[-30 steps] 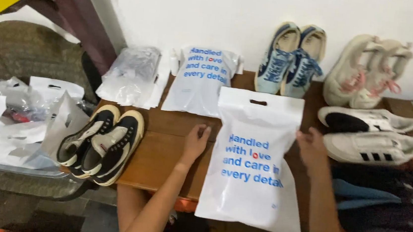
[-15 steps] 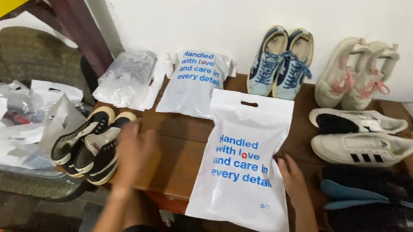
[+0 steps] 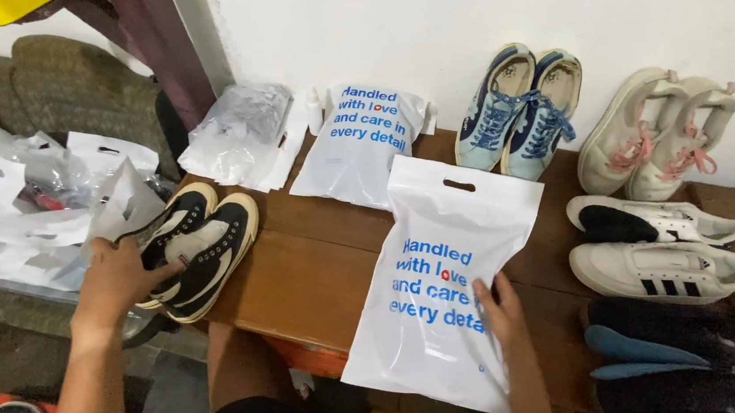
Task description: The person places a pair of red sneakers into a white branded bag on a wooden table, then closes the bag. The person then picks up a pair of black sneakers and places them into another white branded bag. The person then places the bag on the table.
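1. The left hand (image 3: 117, 278) has its fingers curled over the heels of the black shoes (image 3: 195, 249); it looks like a grip on the pair, though the back of the hand hides the fingertips.
2. The right hand (image 3: 500, 315) lies flat with fingers spread and loose on the white bag (image 3: 445, 284), pressing its right edge and grasping nothing.
3. The black shoes sit side by side at the left end of the wooden bench (image 3: 308, 272), toes pointing away from the person.
4. The white bag lies flat in the middle of the bench, its lower edge hanging over the front.
5. A second bag (image 3: 364, 144) lies behind it, by the wall.
6. Blue sneakers (image 3: 522, 109) lean against the wall; white shoes (image 3: 660, 254) lie to the right.
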